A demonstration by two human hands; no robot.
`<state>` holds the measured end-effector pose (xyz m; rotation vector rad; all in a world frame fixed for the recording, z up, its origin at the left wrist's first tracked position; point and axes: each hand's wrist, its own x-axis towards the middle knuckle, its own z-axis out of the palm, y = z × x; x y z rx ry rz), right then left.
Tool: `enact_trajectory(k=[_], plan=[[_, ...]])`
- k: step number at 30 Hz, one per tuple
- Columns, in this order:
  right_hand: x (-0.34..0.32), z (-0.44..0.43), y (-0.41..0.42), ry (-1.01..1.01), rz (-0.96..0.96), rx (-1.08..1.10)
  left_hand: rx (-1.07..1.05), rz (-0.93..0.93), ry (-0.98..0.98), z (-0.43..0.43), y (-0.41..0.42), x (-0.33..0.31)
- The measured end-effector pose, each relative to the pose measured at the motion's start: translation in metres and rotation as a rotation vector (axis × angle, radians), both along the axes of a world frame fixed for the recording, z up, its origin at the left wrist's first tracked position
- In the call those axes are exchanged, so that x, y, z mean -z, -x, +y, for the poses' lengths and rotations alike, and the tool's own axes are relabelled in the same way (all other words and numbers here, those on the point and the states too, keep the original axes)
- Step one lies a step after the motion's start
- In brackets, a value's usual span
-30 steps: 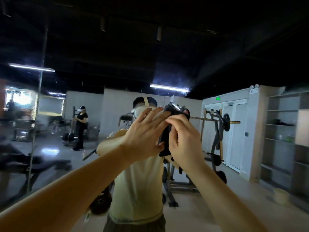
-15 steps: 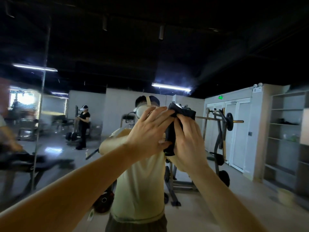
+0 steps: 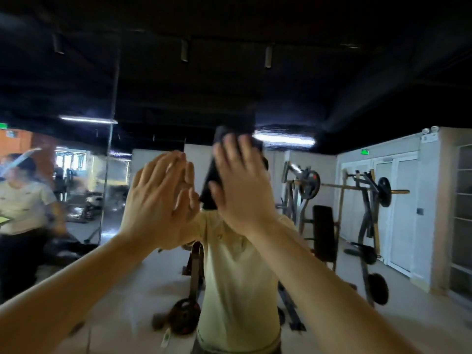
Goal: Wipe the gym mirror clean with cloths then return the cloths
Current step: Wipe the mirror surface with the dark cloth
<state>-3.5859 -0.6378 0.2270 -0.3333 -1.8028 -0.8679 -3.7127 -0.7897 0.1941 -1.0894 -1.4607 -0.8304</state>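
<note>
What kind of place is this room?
Most likely a gym. A black weight plate sits on a lifting machine at the right, a padded bench stands beside it, and a large wall mirror reflects the room.

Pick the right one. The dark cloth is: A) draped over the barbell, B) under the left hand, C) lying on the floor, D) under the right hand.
D: the dark cloth shows above and beside the fingers of the right hand, which presses it to the mirror; the left hand shows no cloth.
</note>
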Motion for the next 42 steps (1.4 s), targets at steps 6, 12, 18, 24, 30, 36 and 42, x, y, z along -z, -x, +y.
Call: enact_trajectory(k=[6, 12, 18, 24, 30, 36, 42], plan=[[-0.014, 0.056, -0.086, 0.144, 0.182, 0.166, -0.176, -0.113, 0.112, 0.01, 0.018, 0.001], [-0.038, 0.07, -0.121, 0.529, 0.549, 0.128, -0.167, -0.061, 0.133, 0.007, 0.026, 0.002], [-0.021, -0.02, 0.028, 0.2, 0.291, 0.004, -0.026, -0.075, 0.203, -0.025, 0.031, -0.012], [0.065, -0.07, 0.075, -0.068, -0.3, -0.07, 0.111, -0.136, -0.055, -0.048, 0.04, 0.018], [0.06, 0.016, -0.042, 0.22, 0.066, 0.196, -0.098, -0.114, 0.142, -0.014, 0.037, 0.043], [0.065, 0.044, -0.098, 0.647, 0.453, 0.191, -0.093, -0.149, 0.09, 0.007, 0.038, 0.05], [0.101, -0.035, 0.024, 0.34, 0.244, -0.022, -0.136, -0.062, 0.157, -0.004, 0.06, 0.05]])
